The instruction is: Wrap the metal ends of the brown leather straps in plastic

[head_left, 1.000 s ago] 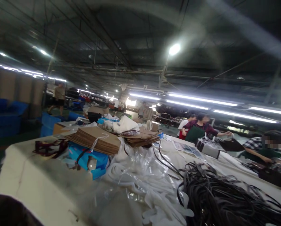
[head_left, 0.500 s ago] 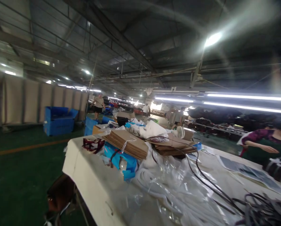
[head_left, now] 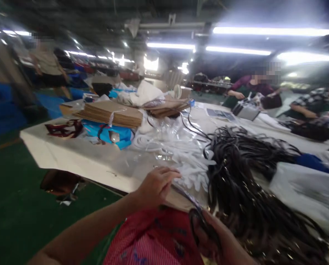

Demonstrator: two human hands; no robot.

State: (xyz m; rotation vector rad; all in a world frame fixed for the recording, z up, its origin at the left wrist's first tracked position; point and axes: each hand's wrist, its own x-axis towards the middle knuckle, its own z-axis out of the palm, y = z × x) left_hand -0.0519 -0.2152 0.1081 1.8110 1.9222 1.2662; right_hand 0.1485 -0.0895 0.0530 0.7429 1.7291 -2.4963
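My left hand (head_left: 157, 186) is over the near table edge, beside clear plastic and a white coiled cord (head_left: 145, 141). Its fingers stretch loosely to the right; I see nothing held in them, though its underside is hidden. My right hand (head_left: 212, 235), low and blurred, is closed around a dark strap (head_left: 193, 200). The strap slants up-left past the table edge, ending near my left fingers, and also loops beside my right hand. A large heap of dark straps with shiny metal parts (head_left: 236, 176) lies to the right. A red patterned cloth (head_left: 153, 235) covers my front.
Stacked brown cardboard sheets (head_left: 112, 112) lie on the white table (head_left: 70, 154), by a blue package (head_left: 106, 132) and a dark red item (head_left: 63, 128). A white plastic bag (head_left: 305, 187) sits at right. Two co-workers sit across the table; another person (head_left: 48, 62) stands far left.
My view has turned down and to the right. Both my hands and the strap have come into view, and more of the dark strap heap shows.
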